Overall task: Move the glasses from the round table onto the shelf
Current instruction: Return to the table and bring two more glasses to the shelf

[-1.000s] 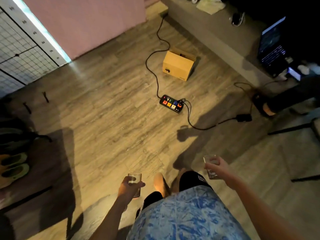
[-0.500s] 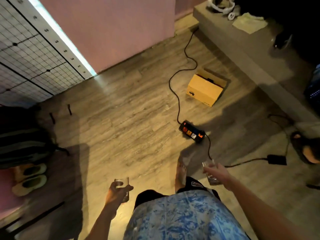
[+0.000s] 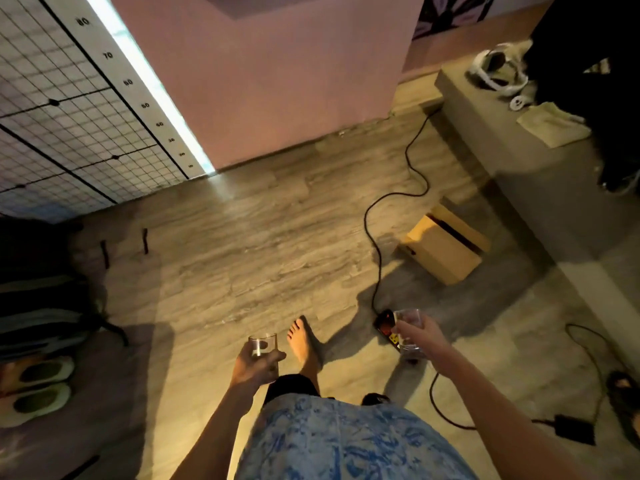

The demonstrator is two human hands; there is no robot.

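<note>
My left hand [image 3: 254,367] grips a tall clear glass [image 3: 264,346], held upright low in the view above the wooden floor. My right hand [image 3: 424,336] holds a second, shorter clear glass [image 3: 408,327], also upright, out to the right over a power strip. Both arms reach forward from my body. One bare foot [image 3: 304,344] is stepping forward between the hands. Neither the round table nor the shelf is in view.
A power strip [image 3: 385,323] with a long black cable [image 3: 377,237] lies on the floor, a cardboard box [image 3: 441,252] beyond it. A grey ledge [image 3: 519,161] runs along the right. A pink wall [image 3: 277,81] and wire grid panel [image 3: 62,116] stand ahead. Slippers [image 3: 41,386] lie at the left.
I have walked forward with both glasses; the wall and grid panel are closer, and the power strip and box have slid toward me and to the right.
</note>
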